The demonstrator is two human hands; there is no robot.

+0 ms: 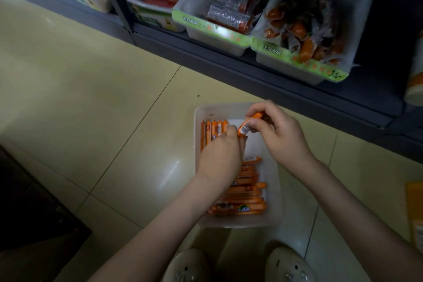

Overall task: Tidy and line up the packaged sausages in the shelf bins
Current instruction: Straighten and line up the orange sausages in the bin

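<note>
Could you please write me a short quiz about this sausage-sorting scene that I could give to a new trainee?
1. True or false: the white bin being sorted stands on the shelf.
2. Which hand holds a single orange sausage above the bin? A) left hand B) right hand C) neither
3. Fill in: the neat row of sausages sits at the bin's ___ end from the person; the loose pile lies at the near end.

Key: 1 false, it stands on the floor; 2 B, the right hand; 3 far.
</note>
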